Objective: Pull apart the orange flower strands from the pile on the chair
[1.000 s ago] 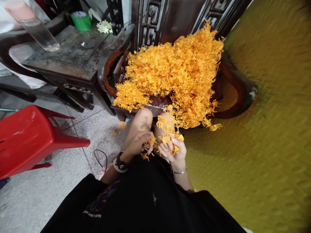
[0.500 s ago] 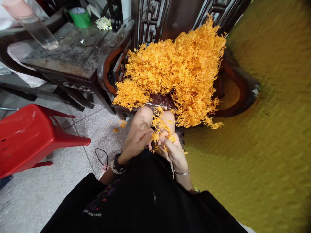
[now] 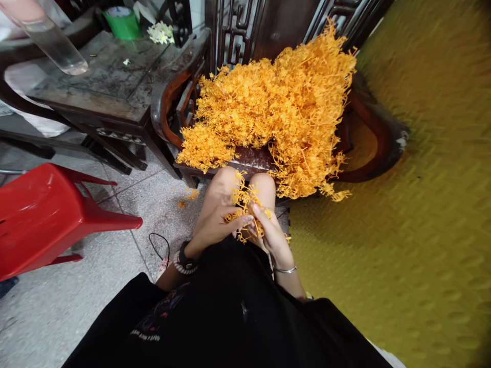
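Note:
A big heap of orange plastic sprigs point(image 3: 276, 112) covers the seat of a dark wooden chair point(image 3: 249, 158) in front of me. Over my knees, my left hand point(image 3: 215, 225) and my right hand point(image 3: 272, 232) meet, both closed on one small orange sprig cluster point(image 3: 245, 204). The left fingers pinch it from the left. From the right, the other hand's fingers wrap round it. A dark watch and a bead bracelet sit on my left wrist, a thin bangle on my right.
A red plastic stool point(image 3: 46, 214) lies on the tiled floor at left. Behind it is a dark wooden table point(image 3: 95, 82) with a clear glass point(image 3: 53, 46), a green tape roll point(image 3: 123, 20) and white flowers. A yellow surface point(image 3: 422, 204) fills the right. A few orange bits point(image 3: 187, 197) lie on the floor.
My hands have come closer together and shifted slightly left over my knees. The sprig cluster that hung from my right hand is now gathered between both hands.

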